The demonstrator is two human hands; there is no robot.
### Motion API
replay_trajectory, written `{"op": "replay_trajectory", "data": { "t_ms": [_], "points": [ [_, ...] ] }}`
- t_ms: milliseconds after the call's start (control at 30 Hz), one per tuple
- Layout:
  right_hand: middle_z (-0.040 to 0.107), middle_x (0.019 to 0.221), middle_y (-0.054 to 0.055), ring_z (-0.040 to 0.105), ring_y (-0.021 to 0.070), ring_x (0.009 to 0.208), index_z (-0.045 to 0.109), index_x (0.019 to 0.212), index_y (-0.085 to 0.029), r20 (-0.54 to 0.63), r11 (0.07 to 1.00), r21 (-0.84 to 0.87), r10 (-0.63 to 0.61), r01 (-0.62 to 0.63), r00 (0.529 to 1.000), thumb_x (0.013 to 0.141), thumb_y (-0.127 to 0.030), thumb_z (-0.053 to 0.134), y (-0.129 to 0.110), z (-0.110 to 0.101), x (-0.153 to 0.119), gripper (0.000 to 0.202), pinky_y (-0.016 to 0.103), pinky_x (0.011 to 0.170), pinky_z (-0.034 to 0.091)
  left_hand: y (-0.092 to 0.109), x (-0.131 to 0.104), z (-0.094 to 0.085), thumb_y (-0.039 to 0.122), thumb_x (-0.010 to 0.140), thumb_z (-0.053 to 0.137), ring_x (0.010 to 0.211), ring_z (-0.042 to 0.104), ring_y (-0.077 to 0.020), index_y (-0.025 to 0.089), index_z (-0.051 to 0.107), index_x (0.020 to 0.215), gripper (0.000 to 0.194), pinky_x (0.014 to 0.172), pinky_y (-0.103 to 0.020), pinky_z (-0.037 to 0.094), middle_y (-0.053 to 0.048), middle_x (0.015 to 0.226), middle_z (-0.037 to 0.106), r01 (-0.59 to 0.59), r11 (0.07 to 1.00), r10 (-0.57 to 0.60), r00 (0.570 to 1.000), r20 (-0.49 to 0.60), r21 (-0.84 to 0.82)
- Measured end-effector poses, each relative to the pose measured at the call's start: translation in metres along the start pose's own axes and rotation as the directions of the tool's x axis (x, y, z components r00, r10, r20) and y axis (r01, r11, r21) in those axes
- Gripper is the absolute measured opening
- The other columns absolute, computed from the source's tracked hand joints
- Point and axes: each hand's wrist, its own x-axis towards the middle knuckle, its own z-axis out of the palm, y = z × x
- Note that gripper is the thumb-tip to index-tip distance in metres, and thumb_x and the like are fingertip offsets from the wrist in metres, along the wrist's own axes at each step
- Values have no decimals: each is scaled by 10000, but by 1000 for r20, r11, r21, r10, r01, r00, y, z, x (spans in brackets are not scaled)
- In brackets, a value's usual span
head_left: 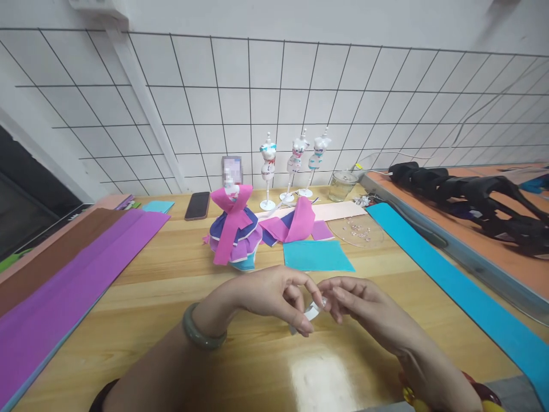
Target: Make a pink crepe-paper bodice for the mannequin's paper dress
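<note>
Both of our forearms are reaching in over the wooden table (171, 320), and we are wearing a green bangle (201, 335) on the left wrist. Our left hand (266, 294) and right hand (360, 303) are meeting just above the tabletop, fingertips pinching a small white strip (312, 312) between them; what it is made of we cannot tell. Just beyond the hands, a turquoise paper sheet (316, 255) is lying flat. Behind it, a small doll form in a pink, purple and blue paper dress (234, 232) is standing upright, with loose pink and purple paper pieces (295, 226) beside it. To the left, long purple paper (64, 292) is stretching along the table. Farther back, a dark phone (198, 205), three small white mannequins (294, 163) and a glass cup (342, 186) are sitting near the gridded wall.
</note>
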Motion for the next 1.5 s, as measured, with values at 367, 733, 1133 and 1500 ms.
{"op": "replay_trajectory", "data": {
  "t_ms": [367, 733, 1133, 1500],
  "points": [
    [694, 1109, 141, 659, 277, 996, 676, 1056, -167, -33, 329, -940, -337, 85, 941, 889, -189, 425, 71, -42, -26, 303, 434, 841, 546, 2, 2, -4, 259, 685, 778, 632, 621, -105, 208, 581, 1063, 429, 670, -248, 454, 41, 679, 660, 14, 999, -11, 996, -90, 33],
    [712, 1068, 112, 669, 258, 974, 672, 1058, -200, -202, 699, -713, -133, -52, 970, 953, -386, 365, 45, -26, -39, 374, 353, 789, 560, -4, 4, -6, 244, 673, 774, 602, 557, -89, 206, 581, 1079, 451, 610, -224, 381, 51, 661, 630, -42, 996, 52, 989, -139, 75],
    [733, 913, 59, 671, 260, 849, 729, 933, -276, -86, 833, -549, 25, -69, 996, 904, -524, 466, -6, -6, -33, 363, 322, 707, 547, 1, 2, -3, 266, 703, 758, 647, 611, -119, 231, 574, 1160, 494, 638, -243, 415, 45, 676, 646, 7, 991, 5, 996, -90, 130],
    [716, 815, 38, 649, 234, 789, 719, 794, -248, -75, 847, -529, 25, -61, 997, 898, -520, 475, -13, -4, -29, 380, 302, 674, 520, 2, 2, 0, 348, 691, 775, 660, 611, -114, 249, 577, 1186, 542, 635, -232, 421, 44, 689, 647, 31, 976, -17, 998, -67, 213]
  ]
}}
